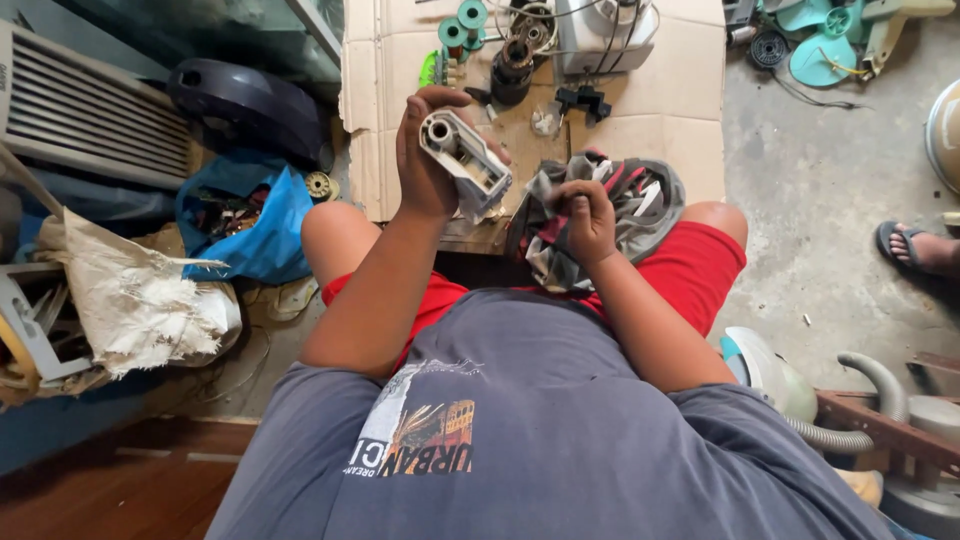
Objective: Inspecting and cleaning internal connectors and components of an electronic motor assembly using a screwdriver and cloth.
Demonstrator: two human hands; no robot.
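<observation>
— Two hands busy: our left hand (pixel 425 150) has its fingers wrapped tight around a white plastic housing (pixel 466 163), raised above the cardboard sheet (pixel 660 120).
— And our right hand (pixel 583 218)?
— Its fingers pinch closed on a grey and red rag (pixel 640 205), just beside the housing, over our knees.

A blue bag (pixel 262 225) lies left of flattened cardboard (pixel 660 120); teal fan blades (pixel 825 40) rest on concrete.

Cardboard sheet (pixel 650 130) w/ green spools (pixel 462 25), motor parts (pixel 515 60), white housing (pixel 600 30).
</observation>
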